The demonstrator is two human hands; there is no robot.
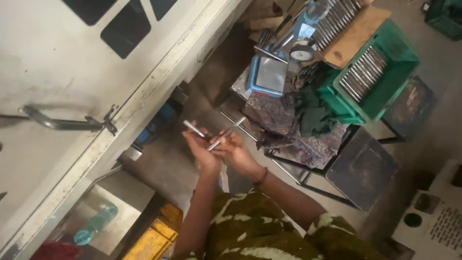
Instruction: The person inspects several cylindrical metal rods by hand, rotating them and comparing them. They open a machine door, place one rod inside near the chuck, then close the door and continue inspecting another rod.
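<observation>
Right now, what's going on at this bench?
A person holds two slim silver metal rods, one in each hand: the left hand grips one rod, the right hand the other rod, and the two cross in front of them. Beyond the hands, a green plastic crate holds rows of similar rods beside a round dial gauge and a blue-framed flat device.

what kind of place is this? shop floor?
Most likely a machining or inspection workshop. The signs: a green crate filled with rows of metal rods, a dial gauge beside a small blue scale, and a large grey machine cabinet. The left hand and right hand each hold a metal rod.
</observation>
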